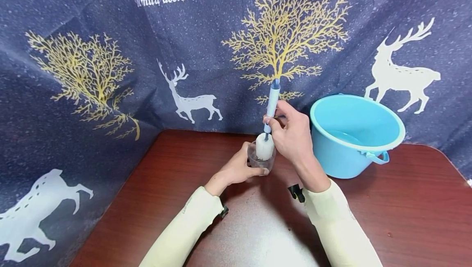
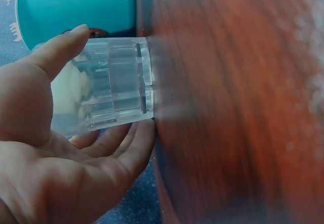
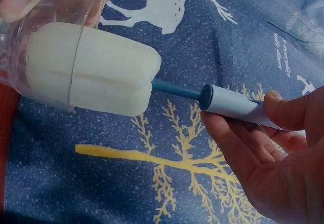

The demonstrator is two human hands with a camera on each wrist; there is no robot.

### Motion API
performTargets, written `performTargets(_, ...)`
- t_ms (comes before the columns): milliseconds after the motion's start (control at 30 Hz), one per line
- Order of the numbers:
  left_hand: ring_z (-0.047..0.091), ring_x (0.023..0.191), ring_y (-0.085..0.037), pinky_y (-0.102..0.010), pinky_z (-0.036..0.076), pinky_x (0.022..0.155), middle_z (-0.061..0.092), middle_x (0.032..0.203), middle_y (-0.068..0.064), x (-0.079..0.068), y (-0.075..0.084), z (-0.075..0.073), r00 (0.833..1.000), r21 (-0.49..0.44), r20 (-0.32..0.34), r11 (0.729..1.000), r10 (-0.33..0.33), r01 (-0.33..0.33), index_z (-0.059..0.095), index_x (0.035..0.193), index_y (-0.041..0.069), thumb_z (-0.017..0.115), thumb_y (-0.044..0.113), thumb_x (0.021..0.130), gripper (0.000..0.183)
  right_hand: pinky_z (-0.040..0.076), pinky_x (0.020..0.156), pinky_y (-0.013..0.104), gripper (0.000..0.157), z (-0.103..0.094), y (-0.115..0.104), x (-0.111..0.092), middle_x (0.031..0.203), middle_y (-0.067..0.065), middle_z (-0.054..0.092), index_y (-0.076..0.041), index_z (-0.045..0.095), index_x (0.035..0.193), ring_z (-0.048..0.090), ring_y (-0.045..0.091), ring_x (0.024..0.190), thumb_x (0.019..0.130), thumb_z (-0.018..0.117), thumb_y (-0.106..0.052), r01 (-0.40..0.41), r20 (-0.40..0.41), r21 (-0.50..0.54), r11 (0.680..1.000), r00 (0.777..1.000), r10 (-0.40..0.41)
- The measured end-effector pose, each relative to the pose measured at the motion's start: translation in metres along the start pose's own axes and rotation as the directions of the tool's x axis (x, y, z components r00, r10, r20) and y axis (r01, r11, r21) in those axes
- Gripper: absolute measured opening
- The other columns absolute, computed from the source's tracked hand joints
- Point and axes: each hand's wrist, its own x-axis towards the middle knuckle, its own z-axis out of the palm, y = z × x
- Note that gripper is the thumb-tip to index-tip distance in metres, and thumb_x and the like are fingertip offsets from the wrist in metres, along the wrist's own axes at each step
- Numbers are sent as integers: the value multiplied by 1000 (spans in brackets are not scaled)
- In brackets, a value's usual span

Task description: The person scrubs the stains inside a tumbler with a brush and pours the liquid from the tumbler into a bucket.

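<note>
My left hand (image 1: 239, 165) grips a clear plastic cup (image 2: 119, 82) around its side, thumb on one side and fingers on the other. The cup stands upright, its base right at the tabletop in the left wrist view. Above it, my right hand (image 1: 293, 134) pinches the pale blue handle of a sponge bottle brush (image 1: 272, 105) between thumb and fingers. The brush's white sponge head (image 3: 96, 67) sits partly inside the cup, its upper end sticking out past the rim. A dark blue stem (image 3: 177, 89) joins the sponge to the handle.
A light blue bucket (image 1: 354, 158) with a side handle stands to the right of my right hand. The reddish-brown wooden table (image 1: 155, 213) reaches back to a dark blue cloth (image 1: 206, 25) printed with deer and golden trees.
</note>
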Motion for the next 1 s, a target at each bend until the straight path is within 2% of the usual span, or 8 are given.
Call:
performTargets(567, 60, 126, -24, -44, 49, 108, 60, 138, -12, 0, 4, 0, 1000, -23, -3, 1000, -2, 2, 41, 143, 7, 91, 30, 84, 80, 57, 72, 43, 18, -1, -3, -1, 94, 8, 79, -10, 71, 115, 78, 22, 88, 98, 74, -5, 42, 7, -29, 999, 999, -41)
performTargets(1000, 61, 124, -23, -43, 49, 107, 61, 137, -11, -2, 2, 0, 1000, 10, -15, 1000, -15, 15, 43, 142, 10, 92, 36, 83, 81, 59, 69, 43, 22, -2, -6, -3, 97, 8, 80, -14, 71, 119, 79, 21, 82, 98, 76, -9, 23, 18, -62, 998, 1000, -22)
